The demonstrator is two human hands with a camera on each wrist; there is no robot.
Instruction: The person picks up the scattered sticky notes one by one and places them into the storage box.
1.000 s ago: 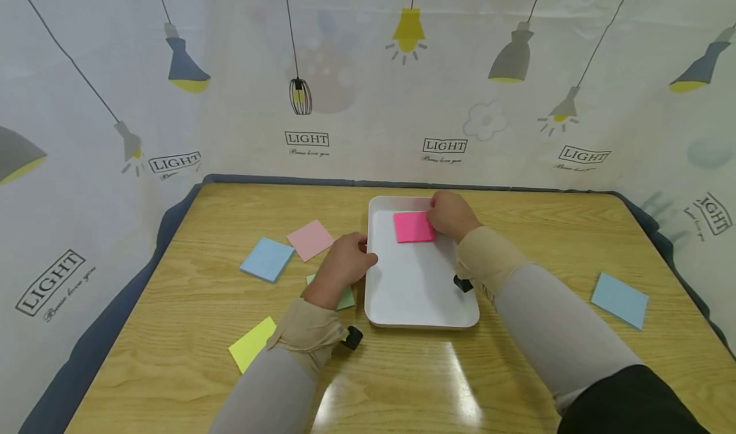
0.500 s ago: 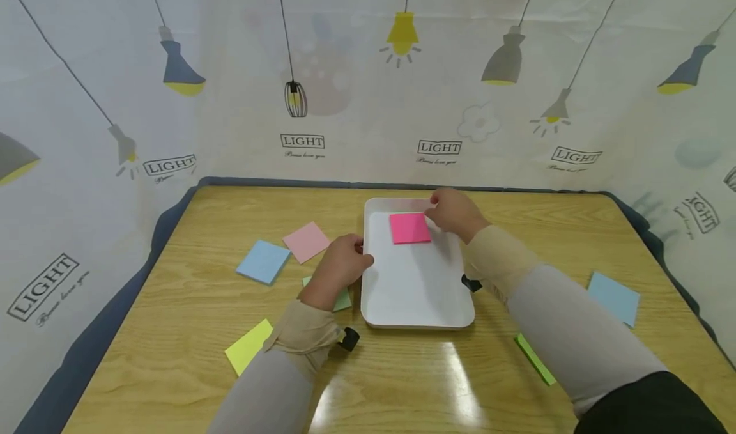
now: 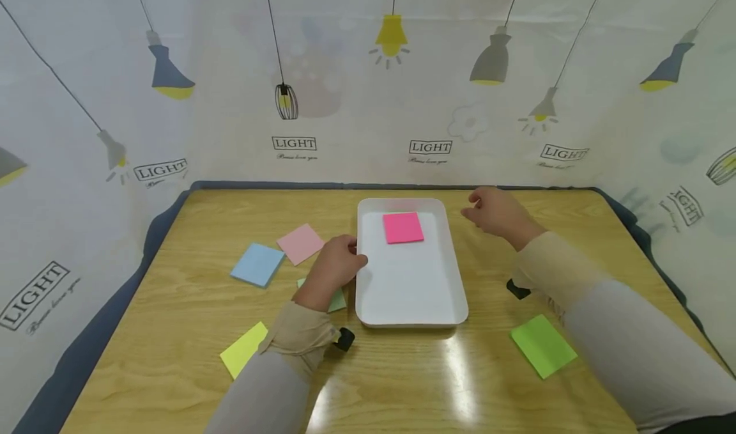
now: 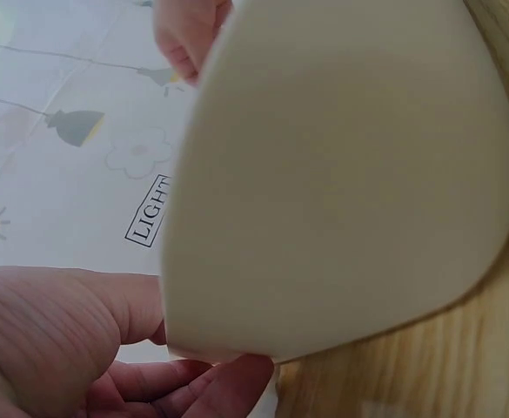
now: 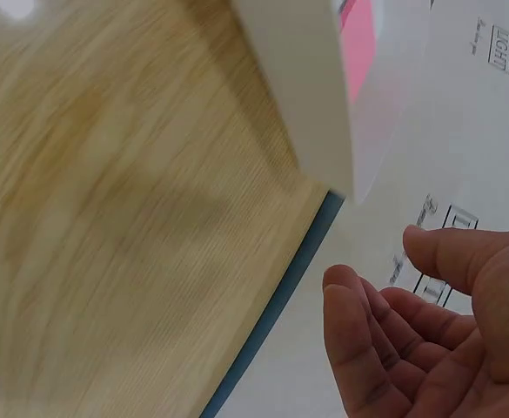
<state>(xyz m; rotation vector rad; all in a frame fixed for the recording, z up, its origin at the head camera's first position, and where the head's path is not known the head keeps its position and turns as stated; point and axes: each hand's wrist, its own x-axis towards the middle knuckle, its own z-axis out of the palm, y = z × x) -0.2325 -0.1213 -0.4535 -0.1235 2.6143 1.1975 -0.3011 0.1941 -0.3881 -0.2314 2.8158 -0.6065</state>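
Observation:
A white rectangular tray (image 3: 411, 287) lies on the wooden table, with a hot-pink sticky note pad (image 3: 403, 227) inside near its far end. My left hand (image 3: 333, 268) pinches the tray's left wall, thumb at the rim and fingers outside. The left wrist view shows that hand (image 4: 123, 348) at the pale tray wall (image 4: 341, 192). To the tray's right, my right hand (image 3: 500, 215) hovers apart from it, holding nothing. Its fingers are loosely bent with a gap to the thumb, as the hand (image 5: 428, 322) in the right wrist view shows.
Left of the tray lie a blue sticky note pad (image 3: 257, 265), a pale pink one (image 3: 301, 243) and a yellow one (image 3: 244, 349), partly covered by my left sleeve. A pale green pad (image 3: 337, 300) shows beside my left wrist. A bright green pad (image 3: 543, 346) lies at front right.
My right hand has let go of the tray's far right corner and moved right. The bright green pad has come into view, while my right arm now covers the blue one at right.

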